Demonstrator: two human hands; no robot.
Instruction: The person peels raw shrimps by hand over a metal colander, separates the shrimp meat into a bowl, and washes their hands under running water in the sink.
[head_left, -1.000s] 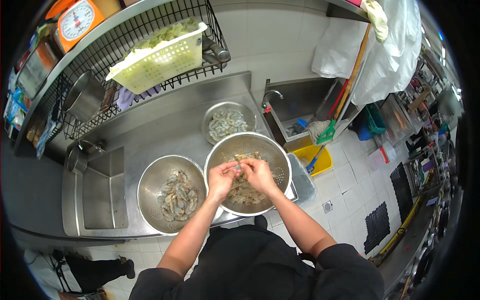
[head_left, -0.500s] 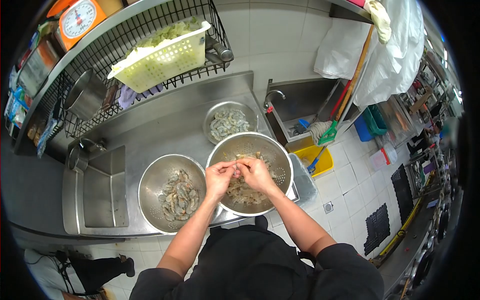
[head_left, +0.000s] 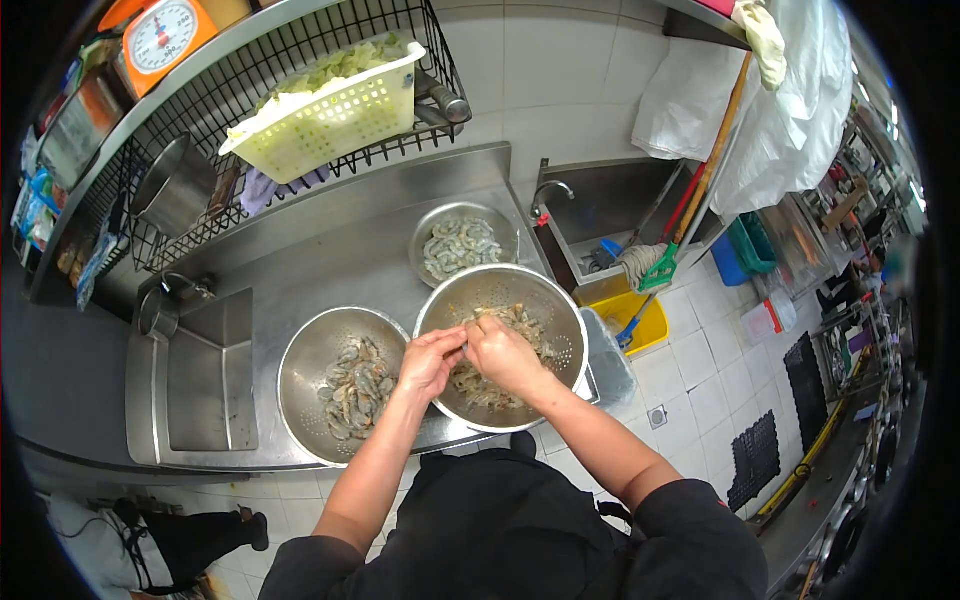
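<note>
Over the right-hand steel colander [head_left: 562, 312], my two hands meet fingertip to fingertip. My left hand [head_left: 428, 364] pinches a shrimp, mostly hidden by the fingers. Closed on the same shrimp from the other side is my right hand [head_left: 502, 354], its back turned up. Below them lie brownish shrimp shells [head_left: 490, 388]. To the left, a second colander [head_left: 300, 372] holds whole grey shrimp [head_left: 356, 390] in their shells. Behind, a smaller steel bowl [head_left: 418, 262] contains pale peeled shrimp [head_left: 460, 246].
The steel counter [head_left: 330, 265] has a sink [head_left: 210, 370] at left. Above it, a wire rack carries a yellow basket [head_left: 330, 125] of cut greens. A mop [head_left: 640, 262] and yellow bucket [head_left: 652, 322] stand at right. Another person [head_left: 190, 545] is at lower left.
Both hands have shifted slightly left. The left fingers have straightened somewhat, and the right hand has rolled over, its knuckles now covering more of the shrimp. The bowls stay put.
</note>
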